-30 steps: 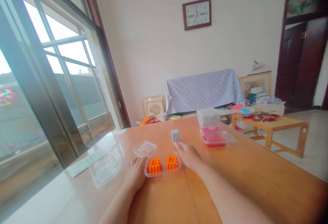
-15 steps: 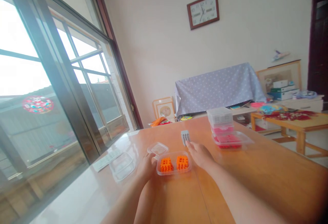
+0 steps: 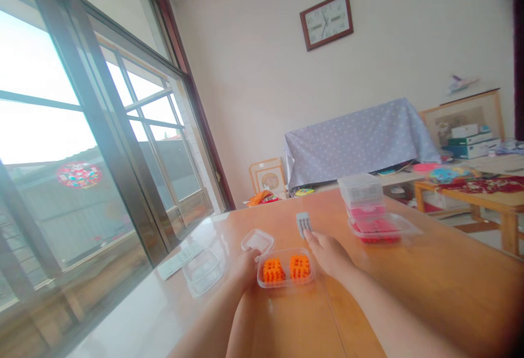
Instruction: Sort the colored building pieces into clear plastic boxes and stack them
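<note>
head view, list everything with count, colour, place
Table: 1, brown, foreground
Tub: 1, clear, table centre
Orange blocks: 2, orange, in tub
Grey block: 1, grey, beyond tub
Lid: 1, clear, left beyond tub
Container: 1, clear, table left
Sheet: 1, pale, beside container
Stacked containers: several, clear and pink, table right
Window panes: several, clear, left
Clock: 1, brown frame, wall
Cloth: 1, bluish, back
Framed pictures: at least 2, brown, back
Side table: 1, tan, right
Left hand: 1, bare, beside tub
Right hand: 1, bare, at grey block

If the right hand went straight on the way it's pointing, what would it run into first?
The right hand would likely meet the small grey block first; they may already touch, as depth is unclear.
</note>
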Tool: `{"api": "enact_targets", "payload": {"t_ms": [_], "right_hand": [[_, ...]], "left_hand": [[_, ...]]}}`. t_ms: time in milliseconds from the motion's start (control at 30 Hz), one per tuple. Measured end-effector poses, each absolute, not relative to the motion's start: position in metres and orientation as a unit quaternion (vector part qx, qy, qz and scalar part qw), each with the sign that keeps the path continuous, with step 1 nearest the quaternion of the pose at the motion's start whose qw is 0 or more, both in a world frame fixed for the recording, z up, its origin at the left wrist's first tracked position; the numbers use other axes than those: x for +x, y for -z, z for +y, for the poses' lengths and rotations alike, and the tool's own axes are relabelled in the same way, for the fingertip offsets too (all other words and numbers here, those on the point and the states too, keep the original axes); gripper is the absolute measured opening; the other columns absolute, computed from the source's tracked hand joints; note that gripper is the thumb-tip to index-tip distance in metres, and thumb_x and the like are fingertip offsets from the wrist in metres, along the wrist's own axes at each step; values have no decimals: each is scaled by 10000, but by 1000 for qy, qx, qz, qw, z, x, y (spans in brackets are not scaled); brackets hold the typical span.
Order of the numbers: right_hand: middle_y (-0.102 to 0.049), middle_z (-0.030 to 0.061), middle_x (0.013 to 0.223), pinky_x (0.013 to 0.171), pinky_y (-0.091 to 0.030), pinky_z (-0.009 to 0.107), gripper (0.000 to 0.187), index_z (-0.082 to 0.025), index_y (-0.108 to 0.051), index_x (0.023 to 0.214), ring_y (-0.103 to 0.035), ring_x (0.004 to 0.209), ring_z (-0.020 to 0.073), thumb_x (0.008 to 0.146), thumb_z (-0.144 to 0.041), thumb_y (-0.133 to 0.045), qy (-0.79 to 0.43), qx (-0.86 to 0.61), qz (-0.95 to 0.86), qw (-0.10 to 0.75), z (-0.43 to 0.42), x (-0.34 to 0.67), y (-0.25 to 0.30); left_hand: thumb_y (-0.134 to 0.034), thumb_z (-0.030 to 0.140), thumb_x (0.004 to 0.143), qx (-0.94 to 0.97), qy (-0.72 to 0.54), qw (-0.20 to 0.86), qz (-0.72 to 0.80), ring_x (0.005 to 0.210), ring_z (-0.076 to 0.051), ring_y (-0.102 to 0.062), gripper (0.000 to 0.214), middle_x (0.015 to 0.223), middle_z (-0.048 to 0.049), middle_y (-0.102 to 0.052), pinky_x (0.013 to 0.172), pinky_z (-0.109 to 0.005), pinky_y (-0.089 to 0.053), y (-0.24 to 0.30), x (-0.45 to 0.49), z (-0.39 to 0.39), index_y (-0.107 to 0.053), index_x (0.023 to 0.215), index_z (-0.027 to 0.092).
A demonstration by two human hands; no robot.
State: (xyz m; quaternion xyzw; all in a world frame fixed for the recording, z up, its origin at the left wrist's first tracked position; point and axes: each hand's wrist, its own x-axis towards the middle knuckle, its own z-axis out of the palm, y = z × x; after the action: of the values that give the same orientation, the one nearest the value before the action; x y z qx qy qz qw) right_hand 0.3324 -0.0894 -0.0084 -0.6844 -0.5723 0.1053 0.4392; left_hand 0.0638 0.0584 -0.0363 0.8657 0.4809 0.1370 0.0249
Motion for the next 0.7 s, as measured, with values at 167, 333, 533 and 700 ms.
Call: {"api": "enact_targets", "payload": {"t_ms": [167,333,533,700], "right_hand": [[-716,54,777,666,-373,259,620,-229,-695,864,-645,774,208,980,-639,-245,-111,-683,-573,439,-91,333,7],[-710,55,777,662,-364,256,610,-222,-682,837,-635,771,202,982,-633,-256,-107,-687,-566,444,-88,335,7],[-701,54,769,659,-364,256,571,-218,-670,802,-627,769,197,980,-615,-300,-108,-685,-563,450,-88,335,8],[-695,49,747,666,-398,266,515,-218,-678,808,-634,762,202,963,-596,-364,-106,-661,-558,490,-89,334,6]], "left_hand": [[-545,244,900,874,-116,-5,473,895,-183,-659,173,1047,-75,-676,766,-259,-451,29,68,56,-710,920,197],[-447,305,970,869,-135,-41,474,930,-211,-649,250,1008,-83,-682,764,-283,-428,15,66,55,-660,899,196],[-304,325,1025,825,-189,-60,528,870,-204,-659,304,984,-77,-697,692,-276,-394,1,59,64,-586,1037,211],[-289,365,1036,804,-240,-75,539,860,-205,-664,319,968,-67,-703,681,-279,-398,-16,57,58,-574,1011,223]]}}
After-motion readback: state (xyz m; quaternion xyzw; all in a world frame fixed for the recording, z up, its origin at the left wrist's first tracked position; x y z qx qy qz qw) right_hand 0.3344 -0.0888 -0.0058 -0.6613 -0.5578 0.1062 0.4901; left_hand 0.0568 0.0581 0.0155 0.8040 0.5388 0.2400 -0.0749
